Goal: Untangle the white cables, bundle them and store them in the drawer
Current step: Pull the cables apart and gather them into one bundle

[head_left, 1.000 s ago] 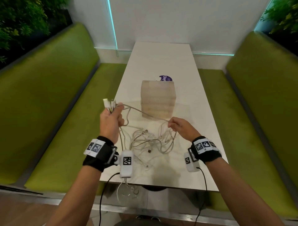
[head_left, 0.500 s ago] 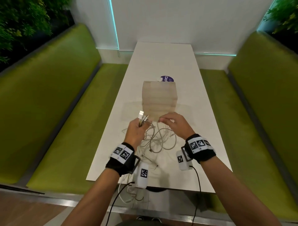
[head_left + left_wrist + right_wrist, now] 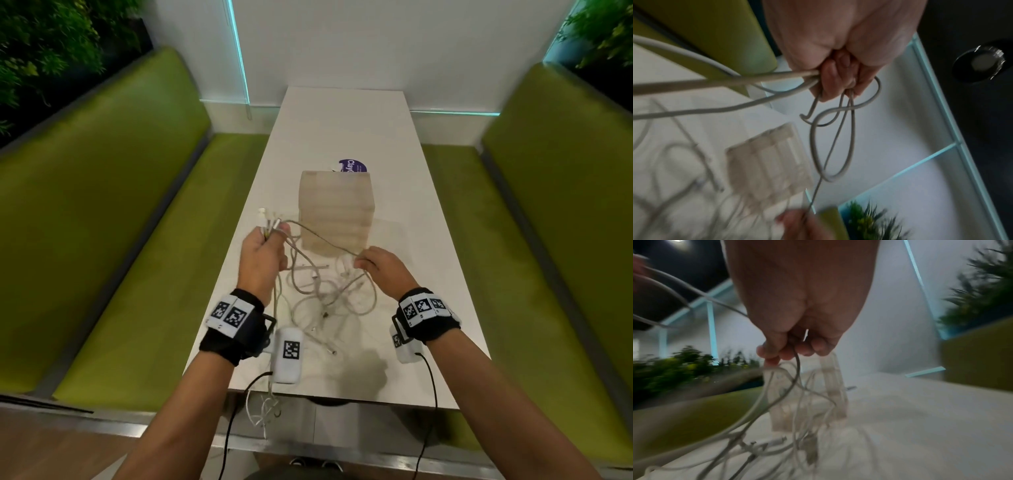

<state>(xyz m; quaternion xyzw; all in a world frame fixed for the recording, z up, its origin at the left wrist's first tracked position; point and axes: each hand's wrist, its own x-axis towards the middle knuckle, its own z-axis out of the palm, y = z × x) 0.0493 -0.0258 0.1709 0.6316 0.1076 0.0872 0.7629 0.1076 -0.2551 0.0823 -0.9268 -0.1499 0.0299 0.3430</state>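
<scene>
A tangle of white cables (image 3: 329, 298) lies on the white table (image 3: 346, 130) between my hands. My left hand (image 3: 262, 255) is raised left of the table's edge and grips a bunch of cable ends (image 3: 269, 221), plugs sticking up; its curled fingers (image 3: 840, 78) hold several strands. One cable (image 3: 322, 240) runs taut across to my right hand (image 3: 380, 270), which pinches it (image 3: 795, 356) above the pile. A small pale wooden drawer box (image 3: 335, 212) stands behind the tangle, its drawers looking closed.
Green benches (image 3: 113, 219) flank the narrow table on both sides. A purple round sticker (image 3: 352, 166) lies behind the box. Some cable loops (image 3: 265, 409) hang over the table's near edge. A white wall (image 3: 376, 41) closes the far end.
My left hand, which had come in close to the right one half a second ago, has swung back out left and up, drawing one cable taut between both hands.
</scene>
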